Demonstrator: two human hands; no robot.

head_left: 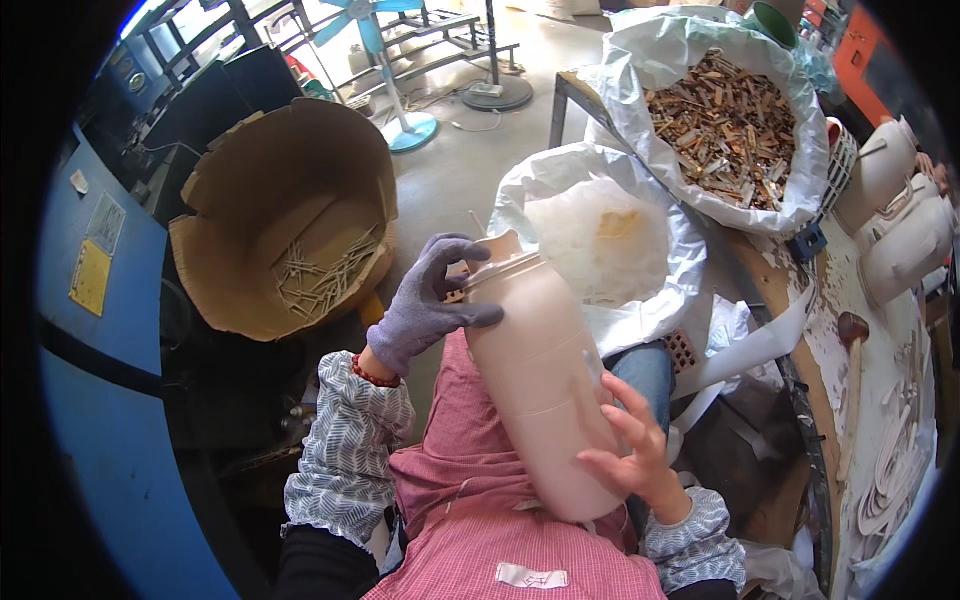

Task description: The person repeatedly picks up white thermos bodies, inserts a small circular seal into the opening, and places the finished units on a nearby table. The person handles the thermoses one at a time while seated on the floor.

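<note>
Head view: 1 pale pink vessel tilted over lap, between left grip and right grip. Left grip, gloved, closed on its neck end; right grip, bare, loosely open, fingers spread against lower side. Cardboard bin with sticks left of left grip; white sack beyond both grips; table right of right grip, mallet on it.

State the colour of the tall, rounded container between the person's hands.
The tall, rounded container is pale pinkish beige, best seen in the head view.
</note>
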